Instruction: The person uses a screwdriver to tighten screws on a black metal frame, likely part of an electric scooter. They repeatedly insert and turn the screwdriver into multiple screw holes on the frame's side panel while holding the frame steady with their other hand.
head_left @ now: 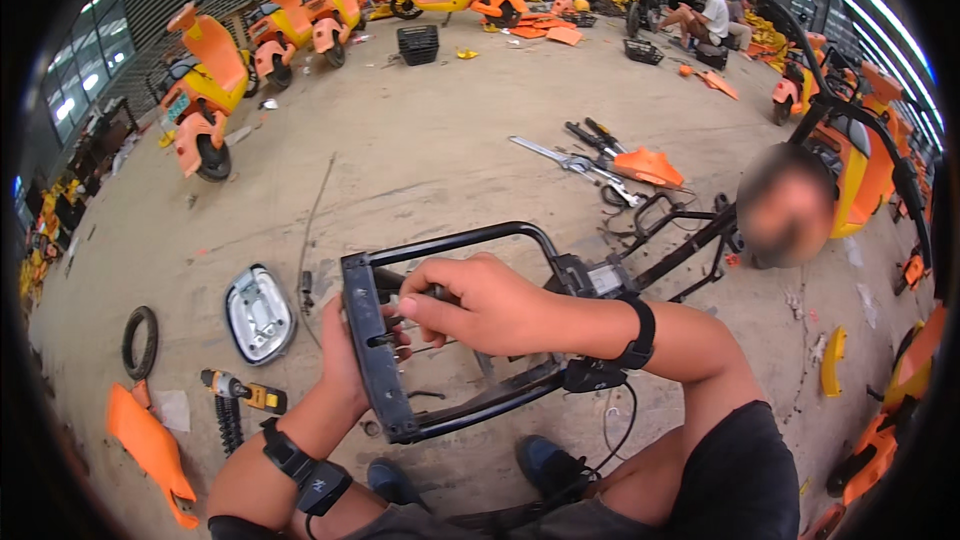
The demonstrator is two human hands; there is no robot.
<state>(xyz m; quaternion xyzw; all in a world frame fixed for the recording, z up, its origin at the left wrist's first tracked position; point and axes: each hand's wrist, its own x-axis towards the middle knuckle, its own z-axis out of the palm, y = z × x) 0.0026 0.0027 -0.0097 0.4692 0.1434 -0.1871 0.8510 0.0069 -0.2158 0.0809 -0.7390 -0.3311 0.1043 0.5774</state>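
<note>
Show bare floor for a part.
Mostly bare: between the black basket and the long silver tool; between the leftmost scooter and silver-lined housing. Crowded: around the cordless drill, near the orange panel, and at the right hand, by the frame's crossbar.

I see a person with both arms reaching forward and the hands close together. The left forearm (315, 410) slants up from the lower left; the left hand (342, 365) is partly hidden, its visible fingers curled inward. The right elbow (735, 360) is strongly bent, bringing the right forearm (585, 325) across the body. The right hand (475, 302) faces knuckles up, thumb and fingers bent toward the left.
</note>
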